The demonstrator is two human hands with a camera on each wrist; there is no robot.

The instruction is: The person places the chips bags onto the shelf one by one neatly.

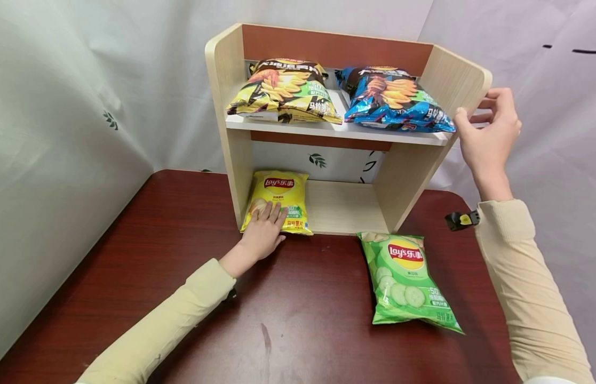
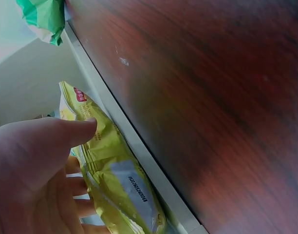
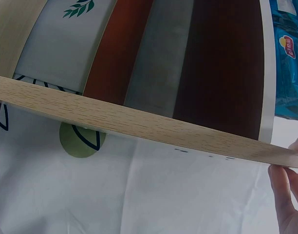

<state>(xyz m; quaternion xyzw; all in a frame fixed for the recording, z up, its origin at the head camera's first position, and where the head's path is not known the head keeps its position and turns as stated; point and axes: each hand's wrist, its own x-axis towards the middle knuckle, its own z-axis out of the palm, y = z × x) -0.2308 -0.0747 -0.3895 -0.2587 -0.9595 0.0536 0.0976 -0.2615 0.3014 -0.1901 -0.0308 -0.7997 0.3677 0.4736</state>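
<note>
A yellow bag of Lay's potato chips (image 1: pixel 278 184) leans in the lower left of a small two-tier wooden shelf (image 1: pixel 343 208). My left hand (image 1: pixel 263 233) rests on the bag's lower front with its fingers extended; in the left wrist view the thumb (image 2: pixel 83 132) lies over the yellow bag (image 2: pixel 122 168). At the shelf's upper right, my right hand (image 1: pixel 494 133) grips the side panel (image 1: pixel 463 69), thumb at the front edge and fingers along the outside. The right wrist view shows the panel's edge (image 3: pixel 154 122) between thumb and fingers.
On the upper tier lie a yellow-and-black chip bag (image 1: pixel 285 90) and a blue one (image 1: pixel 396 98). A green cucumber Lay's bag (image 1: pixel 408 280) lies on the dark red table (image 1: pixel 322 320), in front of the shelf's right end. Pale cloth (image 1: pixel 149 80) hangs behind and beside the table.
</note>
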